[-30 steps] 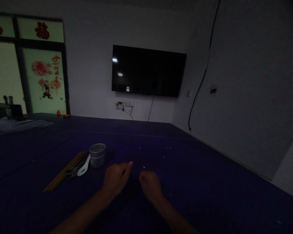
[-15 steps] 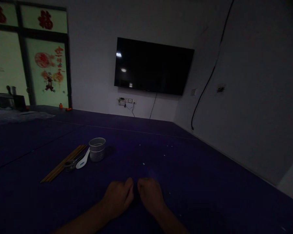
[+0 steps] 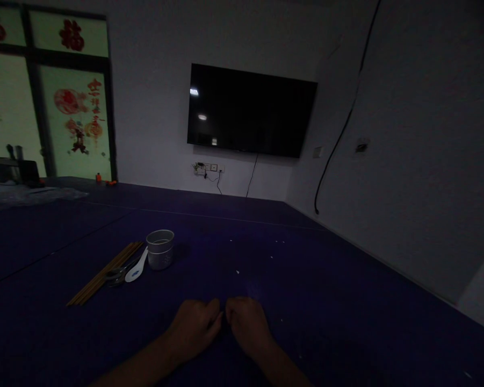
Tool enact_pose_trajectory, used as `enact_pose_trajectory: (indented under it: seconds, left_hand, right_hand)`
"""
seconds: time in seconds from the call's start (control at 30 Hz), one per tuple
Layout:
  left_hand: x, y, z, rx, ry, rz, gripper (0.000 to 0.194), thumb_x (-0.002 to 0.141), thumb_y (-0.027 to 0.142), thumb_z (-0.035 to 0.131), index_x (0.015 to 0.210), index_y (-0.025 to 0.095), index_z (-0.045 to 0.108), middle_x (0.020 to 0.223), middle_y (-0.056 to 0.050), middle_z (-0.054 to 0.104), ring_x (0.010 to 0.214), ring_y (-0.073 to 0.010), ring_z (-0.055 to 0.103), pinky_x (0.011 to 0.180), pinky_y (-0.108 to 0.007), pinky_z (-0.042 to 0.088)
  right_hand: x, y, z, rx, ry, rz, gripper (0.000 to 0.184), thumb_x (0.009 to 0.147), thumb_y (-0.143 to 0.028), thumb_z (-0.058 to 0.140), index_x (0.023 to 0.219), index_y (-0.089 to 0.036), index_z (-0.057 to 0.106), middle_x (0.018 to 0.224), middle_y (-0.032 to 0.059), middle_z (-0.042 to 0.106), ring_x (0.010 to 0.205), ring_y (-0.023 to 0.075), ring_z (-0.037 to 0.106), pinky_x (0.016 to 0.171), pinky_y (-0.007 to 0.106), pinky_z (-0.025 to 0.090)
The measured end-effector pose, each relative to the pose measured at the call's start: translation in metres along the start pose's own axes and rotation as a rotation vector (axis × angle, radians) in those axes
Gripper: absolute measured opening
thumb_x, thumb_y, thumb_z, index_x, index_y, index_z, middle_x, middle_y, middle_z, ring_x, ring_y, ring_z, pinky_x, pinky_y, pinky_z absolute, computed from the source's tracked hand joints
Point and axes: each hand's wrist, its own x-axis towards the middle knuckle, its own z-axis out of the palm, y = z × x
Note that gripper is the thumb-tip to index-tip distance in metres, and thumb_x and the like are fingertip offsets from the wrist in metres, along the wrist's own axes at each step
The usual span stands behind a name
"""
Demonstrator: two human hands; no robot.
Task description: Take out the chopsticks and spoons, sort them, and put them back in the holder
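My left hand (image 3: 196, 327) rests on the dark blue table surface (image 3: 334, 301), closed into a loose fist. Close beside it, my right hand (image 3: 247, 322) is curled into a fist too; nothing shows in either. Ahead and to the left stands a grey metal cup (image 3: 160, 250), upright. A white soup spoon (image 3: 136, 270) with a blue mark lies against the cup's left side. Next to it are dark metal spoons (image 3: 116, 275), partly overlapping, and farther left a bundle of wooden chopsticks (image 3: 100, 277). Neither hand touches these utensils.
Small white scraps (image 3: 237, 272) are scattered ahead of my hands. Clear plastic sheeting (image 3: 32, 198) and a black box (image 3: 14, 169) sit at the far left, with small orange objects (image 3: 110, 183) nearby. A television (image 3: 250, 110) hangs on the wall beyond; a black cable (image 3: 342, 134) runs down the right wall.
The view has shifted very slightly. My two fists have come a little closer together, and the utensils and cup have stayed in place.
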Motion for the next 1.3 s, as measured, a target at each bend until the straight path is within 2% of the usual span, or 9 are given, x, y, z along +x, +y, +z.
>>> enact_pose_trajectory:
  seconds: [0.3, 0.77, 0.93, 1.3]
  left_hand:
    - [0.0005, -0.0028, 0.0007, -0.011, 0.017, 0.015, 0.021, 0.089, 0.028, 0.042, 0.074, 0.021, 0.055, 0.063, -0.001, 0.065, 0.056, -0.0155, 0.059, 0.049, -0.024, 0.03]
    - [-0.0001, -0.0039, -0.0049, -0.091, -0.011, 0.004, 0.027, 0.092, 0.032, 0.036, 0.082, 0.022, 0.06, 0.071, -0.003, 0.069, 0.063, -0.0166, 0.063, 0.056, -0.024, 0.038]
    - [0.0009, -0.0045, -0.0073, -0.152, -0.03, -0.019, 0.026, 0.089, 0.04, 0.043, 0.088, 0.022, 0.062, 0.077, -0.003, 0.071, 0.067, -0.0179, 0.065, 0.059, -0.025, 0.04]
    - [0.0022, -0.0098, -0.0003, -0.066, 0.015, -0.011, 0.019, 0.085, 0.024, 0.042, 0.084, 0.022, 0.061, 0.071, -0.002, 0.07, 0.063, -0.0184, 0.064, 0.056, -0.025, 0.04]
  right_hand:
    - [0.0001, 0.0024, 0.0042, 0.085, 0.024, -0.033, 0.031, 0.071, 0.0, 0.041, 0.069, -0.02, 0.066, 0.075, 0.0017, 0.07, 0.07, 0.0134, 0.063, 0.065, 0.022, 0.038]
    - [-0.0013, -0.0016, 0.0001, 0.096, 0.025, 0.003, 0.033, 0.077, -0.003, 0.04, 0.076, -0.02, 0.069, 0.081, 0.0036, 0.072, 0.075, 0.0151, 0.065, 0.068, 0.023, 0.04]
    - [-0.0022, -0.0021, -0.0004, 0.189, 0.074, -0.014, 0.035, 0.08, -0.004, 0.039, 0.083, -0.022, 0.07, 0.084, 0.0017, 0.073, 0.078, 0.0145, 0.066, 0.069, 0.023, 0.041]
    - [-0.0031, -0.0023, 0.001, 0.21, 0.075, -0.064, 0.039, 0.081, -0.004, 0.038, 0.088, -0.023, 0.071, 0.087, 0.0024, 0.073, 0.078, 0.0143, 0.066, 0.071, 0.023, 0.043]
